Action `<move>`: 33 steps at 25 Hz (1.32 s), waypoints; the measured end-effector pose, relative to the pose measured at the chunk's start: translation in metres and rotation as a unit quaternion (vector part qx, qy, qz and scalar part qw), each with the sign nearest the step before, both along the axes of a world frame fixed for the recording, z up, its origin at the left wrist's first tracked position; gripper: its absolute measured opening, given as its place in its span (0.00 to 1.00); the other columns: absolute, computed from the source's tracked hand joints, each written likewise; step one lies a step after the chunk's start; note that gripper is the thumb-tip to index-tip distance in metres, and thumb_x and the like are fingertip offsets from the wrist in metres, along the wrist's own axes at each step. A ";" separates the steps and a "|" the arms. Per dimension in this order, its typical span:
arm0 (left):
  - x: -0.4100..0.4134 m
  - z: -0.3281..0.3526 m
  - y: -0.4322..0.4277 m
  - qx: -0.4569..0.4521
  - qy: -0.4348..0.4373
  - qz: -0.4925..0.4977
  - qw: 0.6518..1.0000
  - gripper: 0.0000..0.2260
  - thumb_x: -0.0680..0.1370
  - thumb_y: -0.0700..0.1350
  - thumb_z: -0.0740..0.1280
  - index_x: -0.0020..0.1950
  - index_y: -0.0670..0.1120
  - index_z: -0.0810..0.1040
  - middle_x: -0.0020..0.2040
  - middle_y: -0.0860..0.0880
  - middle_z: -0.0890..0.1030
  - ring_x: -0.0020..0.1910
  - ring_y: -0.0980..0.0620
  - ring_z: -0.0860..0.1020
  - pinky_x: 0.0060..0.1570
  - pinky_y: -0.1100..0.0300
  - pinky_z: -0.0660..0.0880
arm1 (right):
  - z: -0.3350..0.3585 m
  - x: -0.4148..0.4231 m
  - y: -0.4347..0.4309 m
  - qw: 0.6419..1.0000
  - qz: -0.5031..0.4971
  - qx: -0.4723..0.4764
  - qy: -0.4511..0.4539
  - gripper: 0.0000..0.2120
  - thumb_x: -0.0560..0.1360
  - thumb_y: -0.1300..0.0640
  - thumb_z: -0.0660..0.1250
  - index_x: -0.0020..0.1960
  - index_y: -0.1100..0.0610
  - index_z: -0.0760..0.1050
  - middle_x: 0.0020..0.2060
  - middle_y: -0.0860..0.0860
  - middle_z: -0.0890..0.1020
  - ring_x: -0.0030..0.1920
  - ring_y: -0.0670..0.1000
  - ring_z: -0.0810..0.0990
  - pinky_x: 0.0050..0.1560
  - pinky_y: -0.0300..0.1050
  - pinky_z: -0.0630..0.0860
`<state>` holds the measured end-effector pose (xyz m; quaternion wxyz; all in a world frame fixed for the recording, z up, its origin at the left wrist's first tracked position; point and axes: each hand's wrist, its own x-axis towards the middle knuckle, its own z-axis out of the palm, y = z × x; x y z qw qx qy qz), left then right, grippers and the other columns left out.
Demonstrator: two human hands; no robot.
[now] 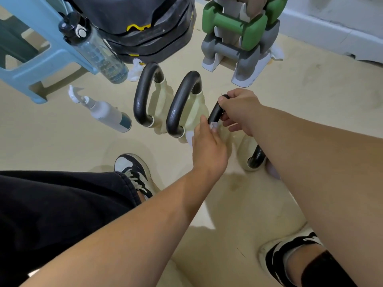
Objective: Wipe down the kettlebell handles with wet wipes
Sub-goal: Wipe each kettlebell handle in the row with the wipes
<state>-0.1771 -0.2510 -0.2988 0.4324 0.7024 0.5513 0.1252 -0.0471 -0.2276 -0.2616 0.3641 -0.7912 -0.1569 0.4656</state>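
On the rightmost kettlebell [245, 147], the right hand [238, 108] clamps curled fingers round the top of the black handle [215, 112], apparently to steady it, while the left hand [209, 146], fingers together, pinches the wet wipe [214, 126] against the handle's left leg.

The wet wipe [189, 138] is mostly hidden under the left hand [209, 148].
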 end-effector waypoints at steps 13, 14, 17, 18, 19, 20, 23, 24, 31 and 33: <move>-0.013 0.056 0.049 -0.023 -0.142 0.117 0.983 0.17 0.86 0.52 0.52 0.54 0.48 0.79 0.50 0.50 0.81 0.52 0.50 0.79 0.57 0.51 0.77 | 0.011 0.013 -0.016 0.998 -0.040 -0.004 0.044 0.13 0.76 0.51 0.66 0.52 0.62 0.78 0.38 0.58 0.80 0.33 0.58 0.81 0.45 0.53 0.84; -0.017 0.063 0.054 -0.092 -0.150 0.167 0.970 0.14 0.85 0.53 0.55 0.56 0.51 0.79 0.52 0.51 0.82 0.56 0.50 0.80 0.61 0.51 0.76 | 0.013 0.014 -0.021 0.997 -0.022 0.002 0.071 0.17 0.76 0.48 0.68 0.54 0.61 0.78 0.38 0.58 0.80 0.34 0.58 0.82 0.46 0.54 0.85; -0.019 0.073 0.061 -0.240 -0.167 0.153 0.944 0.06 0.80 0.48 0.62 0.52 0.52 0.78 0.53 0.47 0.85 0.56 0.45 0.83 0.62 0.45 0.77 | 0.019 0.012 -0.029 0.982 0.046 0.044 0.178 0.25 0.72 0.39 0.72 0.56 0.61 0.80 0.40 0.57 0.81 0.40 0.57 0.82 0.48 0.53 0.84; -0.014 0.074 0.060 -0.247 -0.162 0.127 0.947 0.08 0.78 0.44 0.61 0.53 0.50 0.79 0.55 0.45 0.85 0.56 0.44 0.83 0.62 0.44 0.78 | 0.019 0.010 -0.029 0.973 0.066 0.060 0.213 0.26 0.72 0.38 0.72 0.55 0.60 0.80 0.42 0.56 0.82 0.42 0.57 0.82 0.47 0.51 0.84; -0.010 0.075 0.057 -0.243 -0.155 0.104 0.952 0.10 0.78 0.41 0.60 0.54 0.48 0.78 0.56 0.44 0.85 0.56 0.44 0.83 0.60 0.46 0.79 | 0.018 0.009 -0.030 0.966 0.083 0.068 0.236 0.26 0.72 0.39 0.73 0.56 0.60 0.81 0.45 0.55 0.84 0.45 0.57 0.83 0.47 0.49 0.83; -0.006 0.076 0.056 -0.223 -0.143 0.082 0.961 0.11 0.78 0.40 0.60 0.55 0.46 0.78 0.54 0.45 0.84 0.55 0.45 0.83 0.56 0.49 0.80 | 0.016 0.008 -0.029 0.962 0.095 0.068 0.246 0.25 0.73 0.42 0.73 0.58 0.61 0.81 0.49 0.56 0.86 0.48 0.57 0.85 0.46 0.49 0.83; -0.002 0.071 0.055 -0.151 -0.098 0.018 0.984 0.14 0.75 0.42 0.64 0.61 0.44 0.76 0.51 0.49 0.80 0.49 0.49 0.79 0.45 0.57 0.74 | 0.012 0.005 -0.027 0.971 0.101 0.047 0.213 0.15 0.74 0.55 0.74 0.57 0.63 0.82 0.53 0.61 0.86 0.47 0.57 0.87 0.43 0.48 0.83; -0.003 0.066 0.055 -0.116 -0.081 -0.011 0.990 0.15 0.75 0.41 0.65 0.60 0.41 0.75 0.50 0.49 0.78 0.47 0.50 0.76 0.44 0.58 0.73 | 0.012 0.004 -0.027 0.976 0.097 0.038 0.190 0.12 0.73 0.59 0.75 0.55 0.63 0.83 0.52 0.62 0.86 0.45 0.57 0.87 0.41 0.46 0.83; -0.018 0.036 0.051 0.167 0.011 -0.151 0.974 0.25 0.78 0.39 0.61 0.76 0.46 0.68 0.70 0.45 0.69 0.66 0.50 0.71 0.61 0.61 0.68 | 0.010 -0.005 -0.014 0.999 0.016 0.033 0.019 0.06 0.70 0.62 0.74 0.37 0.54 0.80 0.43 0.59 0.85 0.46 0.60 0.86 0.47 0.57 0.85; -0.018 0.024 0.034 0.184 -0.021 -0.198 0.963 0.21 0.78 0.44 0.56 0.70 0.42 0.71 0.63 0.44 0.74 0.62 0.44 0.74 0.61 0.55 0.73 | 0.007 -0.004 -0.016 0.999 -0.010 0.033 0.008 0.05 0.69 0.59 0.74 0.39 0.55 0.78 0.44 0.59 0.85 0.46 0.60 0.86 0.46 0.58 0.85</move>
